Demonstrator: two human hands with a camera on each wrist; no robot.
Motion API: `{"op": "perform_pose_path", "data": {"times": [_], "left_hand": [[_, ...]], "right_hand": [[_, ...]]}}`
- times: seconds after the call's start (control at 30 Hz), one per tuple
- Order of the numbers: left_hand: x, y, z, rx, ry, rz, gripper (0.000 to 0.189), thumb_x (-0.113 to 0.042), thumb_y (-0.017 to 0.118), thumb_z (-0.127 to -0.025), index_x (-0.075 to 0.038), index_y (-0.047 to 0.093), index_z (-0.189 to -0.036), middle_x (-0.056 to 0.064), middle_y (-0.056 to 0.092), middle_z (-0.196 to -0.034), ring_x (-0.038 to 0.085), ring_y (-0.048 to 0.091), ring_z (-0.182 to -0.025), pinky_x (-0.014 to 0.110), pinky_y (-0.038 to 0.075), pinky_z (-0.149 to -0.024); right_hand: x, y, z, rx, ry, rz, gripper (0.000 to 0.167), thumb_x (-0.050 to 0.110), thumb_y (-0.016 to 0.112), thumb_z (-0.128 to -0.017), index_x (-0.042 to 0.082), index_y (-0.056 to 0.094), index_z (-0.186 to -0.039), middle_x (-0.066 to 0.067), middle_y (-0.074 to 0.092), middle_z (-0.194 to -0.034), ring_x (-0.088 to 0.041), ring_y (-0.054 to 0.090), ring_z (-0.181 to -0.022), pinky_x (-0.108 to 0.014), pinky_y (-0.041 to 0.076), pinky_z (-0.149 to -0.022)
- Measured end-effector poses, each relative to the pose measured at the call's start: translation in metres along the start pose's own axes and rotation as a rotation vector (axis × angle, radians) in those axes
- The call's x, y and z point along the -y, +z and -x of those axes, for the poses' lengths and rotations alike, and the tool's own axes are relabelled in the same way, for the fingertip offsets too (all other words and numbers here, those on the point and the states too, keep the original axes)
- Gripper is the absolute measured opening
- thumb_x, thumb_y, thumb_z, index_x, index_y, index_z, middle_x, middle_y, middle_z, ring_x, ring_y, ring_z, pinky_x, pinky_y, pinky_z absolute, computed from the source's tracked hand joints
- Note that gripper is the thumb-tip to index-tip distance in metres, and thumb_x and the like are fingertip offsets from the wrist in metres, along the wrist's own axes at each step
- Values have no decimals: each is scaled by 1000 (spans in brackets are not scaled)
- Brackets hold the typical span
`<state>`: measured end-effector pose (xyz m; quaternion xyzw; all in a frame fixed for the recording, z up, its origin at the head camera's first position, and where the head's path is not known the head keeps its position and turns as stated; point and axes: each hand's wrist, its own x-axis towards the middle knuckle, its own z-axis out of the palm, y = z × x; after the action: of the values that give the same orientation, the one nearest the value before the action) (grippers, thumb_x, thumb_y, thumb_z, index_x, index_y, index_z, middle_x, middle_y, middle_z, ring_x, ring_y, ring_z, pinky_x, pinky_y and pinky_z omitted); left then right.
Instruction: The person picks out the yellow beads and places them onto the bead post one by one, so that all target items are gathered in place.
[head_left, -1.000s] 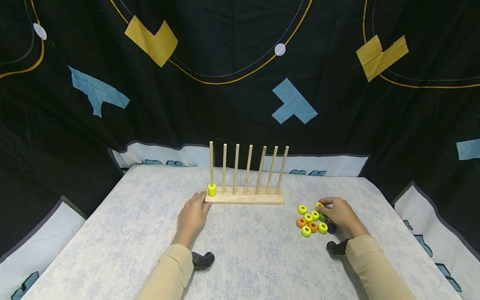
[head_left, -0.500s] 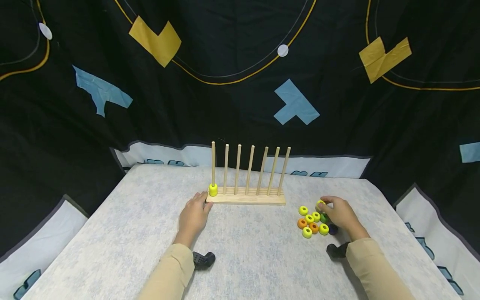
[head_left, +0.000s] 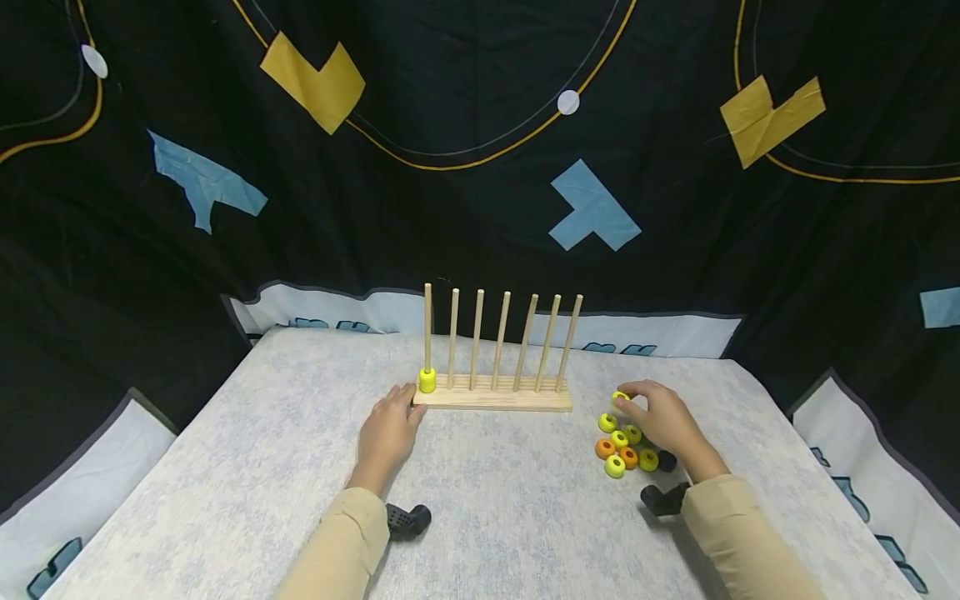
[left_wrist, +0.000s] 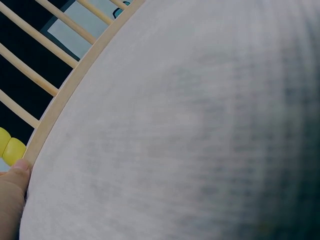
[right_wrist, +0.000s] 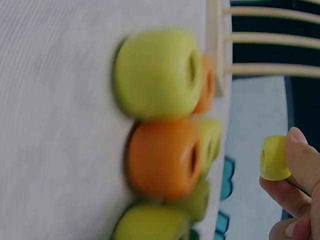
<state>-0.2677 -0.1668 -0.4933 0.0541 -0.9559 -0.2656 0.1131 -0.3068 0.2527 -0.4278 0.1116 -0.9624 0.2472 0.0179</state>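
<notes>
Table (head_left: 510,508): we see it before the curtain (head_left: 450,217).
Table's far middle: we find the rack base (head_left: 492,402) lying crosswise, seven pegs (head_left: 477,342) standing on it in a left-to-right row.
Leftmost peg (head_left: 427,329): we see two beads (head_left: 427,381) stacked at its foot.
Rack's left end: we find the left hand (head_left: 387,433) touching it, thumb at the near edge.
Right of the rack: we see loose beads (head_left: 619,439) grouped on the table, nearer us than the base.
Far side of the group: we find another bead (head_left: 619,397) apart from the rest, between the right hand's (head_left: 663,421) thumb and finger.
</notes>
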Motion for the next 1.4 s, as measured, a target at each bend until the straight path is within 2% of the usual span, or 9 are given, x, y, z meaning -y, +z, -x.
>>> {"op": "perform_pose_path", "data": {"times": [0.33,0.53,0.8,0.93,1.07,1.2,1.4], "left_hand": [[-1,-1,0,11,-3,-3,55,-39,54,-102,-11,46,-149,10,47,-153,36,39,-145,60,38,-113],[-1,-1,0,13,-10,-8,55,-38,54,-102,-11,45,-149,11,46,-154,36,39,-145,60,37,-113],[-1,0,1,6,-6,-1,55,-38,54,-102,-10,45,-149,11,46,-154,36,39,-145,61,37,-113],[-1,0,0,6,-3,1,55,-39,54,-102,-11,46,-149,11,47,-153,36,39,-145,60,37,-114],[-1,-1,-1,8,2,1,54,-38,54,-102,-11,46,-148,11,47,-153,36,40,-144,60,37,-113],[-1,0,-1,2,7,2,54,-38,54,-102,-10,47,-148,11,48,-152,36,41,-144,60,38,-113],[-1,0,0,2,8,-4,54,-38,54,-102,-10,47,-148,12,47,-153,37,41,-143,61,39,-112]], "right_hand": [[50,8,-1,-24,-122,-42,40,40,63,-97,13,67,-126,-9,65,-131,-35,59,-124,-57,51,-99],[84,14,-4,-34,-233,-67,37,39,67,-95,15,70,-122,-4,68,-125,-28,61,-121,-53,51,-101],[121,27,-17,-22,-349,-91,32,36,69,-94,15,72,-118,0,70,-113,-27,65,-111,-47,54,-94],[138,31,-26,-16,-373,-111,33,34,69,-94,15,71,-121,-2,70,-120,-26,65,-115,-46,54,-96],[156,31,-36,-27,-362,-136,36,35,67,-95,15,69,-125,-4,68,-129,-26,64,-119,-46,56,-95],[170,27,-43,-41,-351,-146,36,37,66,-96,16,69,-126,-1,67,-128,-23,65,-112,-42,57,-89],[188,13,-53,-91,-390,-151,36,36,66,-96,15,68,-126,0,67,-125,-21,64,-117,-40,56,-97]]}}
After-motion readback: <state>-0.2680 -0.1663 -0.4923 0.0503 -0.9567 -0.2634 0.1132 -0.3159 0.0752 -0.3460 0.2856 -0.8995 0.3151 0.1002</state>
